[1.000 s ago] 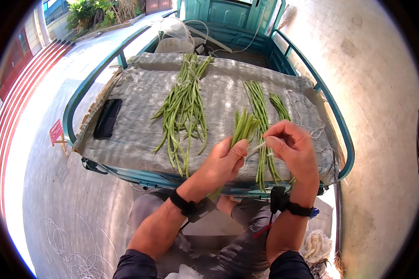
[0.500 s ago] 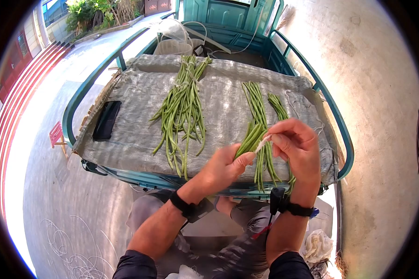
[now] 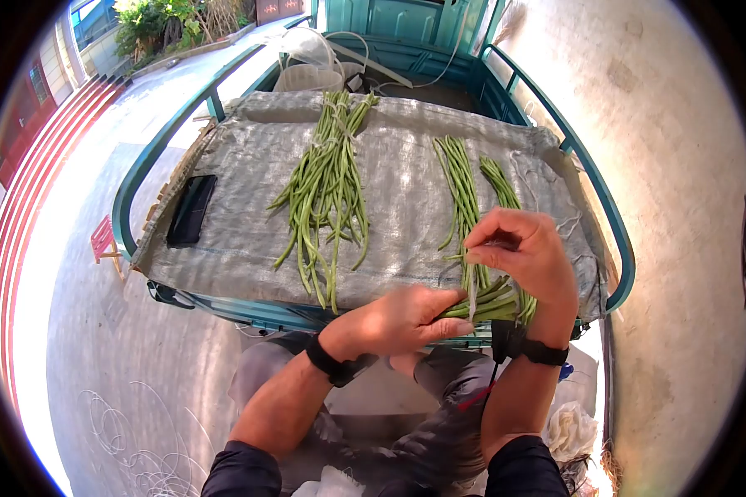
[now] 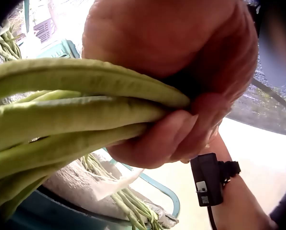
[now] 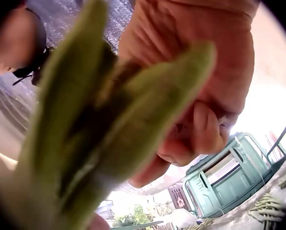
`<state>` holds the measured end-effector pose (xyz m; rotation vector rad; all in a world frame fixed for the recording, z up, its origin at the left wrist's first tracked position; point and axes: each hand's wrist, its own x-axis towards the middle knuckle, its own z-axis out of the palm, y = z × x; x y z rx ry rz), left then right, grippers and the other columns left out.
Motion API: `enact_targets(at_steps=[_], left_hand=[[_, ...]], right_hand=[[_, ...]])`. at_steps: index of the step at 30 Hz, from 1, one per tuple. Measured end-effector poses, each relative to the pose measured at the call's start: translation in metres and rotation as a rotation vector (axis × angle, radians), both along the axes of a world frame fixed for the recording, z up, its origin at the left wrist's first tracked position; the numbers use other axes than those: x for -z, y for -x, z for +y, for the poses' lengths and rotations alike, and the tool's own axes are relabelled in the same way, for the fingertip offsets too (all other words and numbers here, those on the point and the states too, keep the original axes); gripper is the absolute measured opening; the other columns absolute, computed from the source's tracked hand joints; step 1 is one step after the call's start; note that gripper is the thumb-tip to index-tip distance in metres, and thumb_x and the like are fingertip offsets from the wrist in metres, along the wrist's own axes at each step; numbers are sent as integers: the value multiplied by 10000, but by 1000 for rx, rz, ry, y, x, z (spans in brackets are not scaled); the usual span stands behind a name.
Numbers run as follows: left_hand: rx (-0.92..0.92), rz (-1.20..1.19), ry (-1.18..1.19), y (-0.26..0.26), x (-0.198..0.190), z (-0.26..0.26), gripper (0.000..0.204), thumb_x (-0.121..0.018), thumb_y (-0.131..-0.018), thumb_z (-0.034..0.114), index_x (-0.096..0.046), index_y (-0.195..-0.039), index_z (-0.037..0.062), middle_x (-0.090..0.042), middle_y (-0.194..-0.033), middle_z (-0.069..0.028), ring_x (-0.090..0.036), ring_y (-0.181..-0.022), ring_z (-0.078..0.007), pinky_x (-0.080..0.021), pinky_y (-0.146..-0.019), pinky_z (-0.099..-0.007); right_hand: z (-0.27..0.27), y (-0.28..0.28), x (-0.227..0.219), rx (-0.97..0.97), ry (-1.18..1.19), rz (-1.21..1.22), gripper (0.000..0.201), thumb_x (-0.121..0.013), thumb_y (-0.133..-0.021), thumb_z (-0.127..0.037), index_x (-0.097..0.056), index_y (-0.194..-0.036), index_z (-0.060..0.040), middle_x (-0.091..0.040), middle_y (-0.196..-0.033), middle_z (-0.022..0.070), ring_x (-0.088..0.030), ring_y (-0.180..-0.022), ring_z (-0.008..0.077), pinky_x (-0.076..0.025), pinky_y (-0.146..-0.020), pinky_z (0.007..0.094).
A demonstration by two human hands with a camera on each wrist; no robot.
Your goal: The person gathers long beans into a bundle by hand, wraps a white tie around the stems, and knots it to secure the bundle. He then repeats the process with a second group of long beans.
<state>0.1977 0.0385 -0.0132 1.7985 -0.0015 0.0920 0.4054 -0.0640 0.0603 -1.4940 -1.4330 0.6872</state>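
My left hand grips a bundle of long green beans near the cloth's front edge, its cut ends pointing right. Thumb and fingertips of my right hand pinch a thin whitish strip, which runs down across the bundle. Large in the left wrist view are the bean ends. Blurred bean tips partly cover my right hand's curled fingers in the right wrist view. Beneath and behind my right hand lies another bean bundle, with a smaller one beside it.
A large tied bean bundle lies left of centre on the grey woven cloth. A black phone is at the left. Green cart rails flank the cloth, and loose whitish strips lie at its right. Behind stands a pale bucket.
My left hand has lowered the bundle and turned it from nearly upright to pointing right. My right hand still pinches the strip, now held above the bundle.
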Motion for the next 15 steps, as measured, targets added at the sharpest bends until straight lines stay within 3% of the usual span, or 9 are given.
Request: enact_targets(at_steps=[4, 7, 8, 11, 12, 15], left_hand=[[26, -83, 132, 3, -5, -3, 363, -591, -1103, 374, -559, -1116, 13, -567, -697, -46, -608, -591, -134, -488, -553, -322], [-108, -185, 154, 3, -8, 0, 283, -567, -1119, 299, -577, -1090, 17, -534, -699, 28, -518, -599, -79, -424, -560, -277], [-170, -220, 131, 2, -9, 2, 245, -556, -1126, 259, -585, -1079, 20, -524, -696, 52, -486, -598, -59, -397, -561, -260], [-253, -103, 446, 3, -16, 6, 259, -547, -1133, 282, -573, -1029, 46, -430, -688, 81, -375, -586, -33, -301, -527, -238], [-279, -148, 444, 1, -10, 11, 285, -539, -1136, 311, -572, -1014, 55, -437, -678, 77, -377, -580, -22, -283, -509, -234], [-329, -145, 440, 5, -4, 23, 311, -531, -1138, 340, -567, -1017, 55, -436, -665, 71, -376, -562, -26, -292, -497, -237]], right_hand=[[14, -20, 33, -184, 86, 366, 112, -826, -886, -37, -759, -965, 6, -737, -887, 21, -668, -827, 66, -532, -725, 235], [21, -8, 44, -185, 107, 432, 129, -815, -912, -97, -755, -965, 3, -728, -883, 6, -652, -812, 58, -518, -714, 233], [27, -6, 55, -196, 17, 369, 167, -810, -931, -151, -756, -990, -4, -722, -881, 0, -629, -790, 54, -495, -689, 223], [28, -3, 71, -76, 3, 518, 172, -790, -956, -171, -751, -1012, -13, -713, -864, -5, -584, -729, 45, -452, -627, 218], [30, -1, 65, -25, 123, 517, 167, -775, -972, -184, -747, -1021, -26, -707, -845, -1, -539, -679, 34, -402, -575, 211], [29, 5, 56, 11, 149, 416, 152, -759, -983, -179, -747, -1008, -30, -705, -830, 4, -514, -645, 30, -374, -544, 214]])
